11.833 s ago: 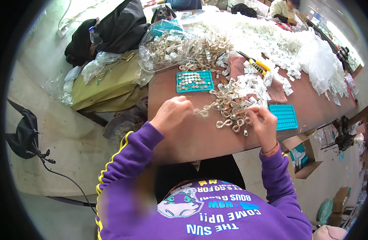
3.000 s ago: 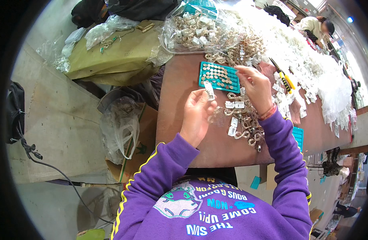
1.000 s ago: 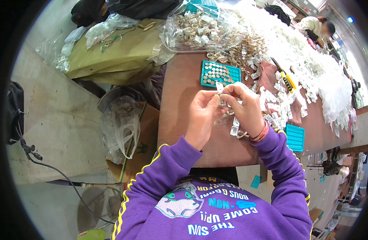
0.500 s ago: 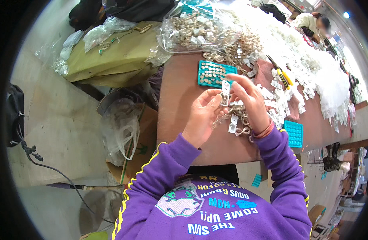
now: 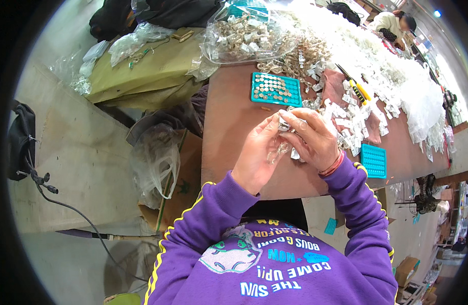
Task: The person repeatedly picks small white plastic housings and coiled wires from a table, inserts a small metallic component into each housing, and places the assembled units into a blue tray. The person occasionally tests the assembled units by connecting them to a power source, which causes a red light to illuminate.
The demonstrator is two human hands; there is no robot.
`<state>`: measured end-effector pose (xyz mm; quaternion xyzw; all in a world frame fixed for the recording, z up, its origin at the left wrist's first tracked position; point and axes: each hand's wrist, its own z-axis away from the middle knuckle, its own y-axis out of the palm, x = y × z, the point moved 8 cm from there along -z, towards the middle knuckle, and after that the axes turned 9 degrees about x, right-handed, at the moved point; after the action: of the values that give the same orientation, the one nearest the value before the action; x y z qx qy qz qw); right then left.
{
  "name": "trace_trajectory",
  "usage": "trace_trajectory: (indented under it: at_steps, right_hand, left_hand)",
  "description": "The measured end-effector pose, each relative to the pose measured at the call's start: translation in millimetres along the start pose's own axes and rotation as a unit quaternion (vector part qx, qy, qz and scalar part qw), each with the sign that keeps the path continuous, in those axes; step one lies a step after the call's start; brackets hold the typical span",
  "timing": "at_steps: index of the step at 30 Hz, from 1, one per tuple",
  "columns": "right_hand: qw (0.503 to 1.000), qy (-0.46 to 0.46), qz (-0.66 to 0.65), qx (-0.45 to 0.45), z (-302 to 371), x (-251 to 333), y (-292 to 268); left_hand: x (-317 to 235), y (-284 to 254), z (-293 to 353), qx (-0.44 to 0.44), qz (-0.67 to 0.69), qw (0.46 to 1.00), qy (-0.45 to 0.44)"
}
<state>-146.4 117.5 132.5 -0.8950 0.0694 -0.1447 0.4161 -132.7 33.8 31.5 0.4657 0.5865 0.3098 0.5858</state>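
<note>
Both my hands meet over the near part of the brown table (image 5: pixel 226 117). Between their fingertips is a small white plastic case (image 5: pixel 283 124), mostly covered by the fingers. My left hand (image 5: pixel 257 152) pinches it from the left, and a clear thin wire coil (image 5: pixel 280 151) hangs by its palm. My right hand (image 5: pixel 315 138) closes on the case from the other side, thumb and fingers bent. Just beyond them lies a teal tray (image 5: pixel 255 96) with rows of small round silvery discs, like button cells. Loose white cases (image 5: pixel 346 122) lie to the right of my right hand.
A second teal tray (image 5: pixel 374 161) sits at the right edge. A yellow-and-black-handled hand tool (image 5: pixel 363 90) rests on reddish cloth (image 5: pixel 333 86). A clear bag (image 5: pixel 244 43) of wired cases and a large white heap (image 5: pixel 369 56) fill the far side. Another person (image 5: pixel 391 25) sits far right.
My right hand has come down and closed on the case, whose long open side showed before. The case is now mostly hidden by fingers. The view has shifted slightly.
</note>
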Motion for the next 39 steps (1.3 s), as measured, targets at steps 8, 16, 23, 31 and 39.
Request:
trace_trajectory:
  at_steps: [8,16,23,31,39]
  right_hand:
    - [0.993,-0.095,0.064,0.039,-4.2,10.1,2.5]
    - [0.993,-0.104,0.040,0.033,-2.3,7.8,2.4]
    - [0.995,-0.102,0.009,0.017,-1.7,9.3,-1.6]
    - [0.997,-0.072,-0.017,0.004,7.5,2.9,0.5]
    - [0.996,0.044,-0.080,-0.022,2.1,-28.0,-5.6]
  left_hand:
    - [12.2,-8.6,8.0,-0.001,0.071,0.997,-0.031]
    - [-7.8,-0.4,18.8,-0.042,-0.144,0.988,0.032]
    - [-14.9,3.0,18.5,-0.048,-0.190,0.979,0.055]
    - [0.8,2.8,17.7,-0.015,-0.076,0.997,0.004]
    - [-19.0,-23.3,9.5,-0.056,-0.109,0.986,0.114]
